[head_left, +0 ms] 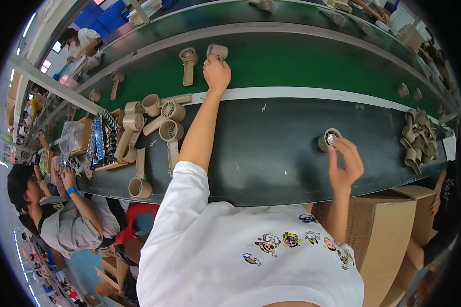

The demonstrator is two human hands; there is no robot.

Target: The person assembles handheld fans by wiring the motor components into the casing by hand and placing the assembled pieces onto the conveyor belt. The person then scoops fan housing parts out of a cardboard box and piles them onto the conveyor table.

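Observation:
Stretched far forward, my left hand (pixel 217 77) has its fingers closed on a beige fan housing (pixel 218 50) on the green belt. Another beige fan housing with a handle (pixel 188 67) lies just left of it. On the right of the dark table stands a short round beige housing (pixel 322 143). My right hand (pixel 347 166) pinches a small silvery part (pixel 331 138) at the open top of that housing; the fingertips partly hide it. Several more beige fan housings with handles (pixel 171 130) lie to the left of my left forearm.
A pile of beige parts (pixel 419 135) sits at the table's right end. Bundled small parts in a box (pixel 103 138) stand at the left, near a seated co-worker (pixel 69 210). A white strip (pixel 292 92) separates table and green belt (pixel 302 59). Cardboard boxes (pixel 379 235) stand at my right.

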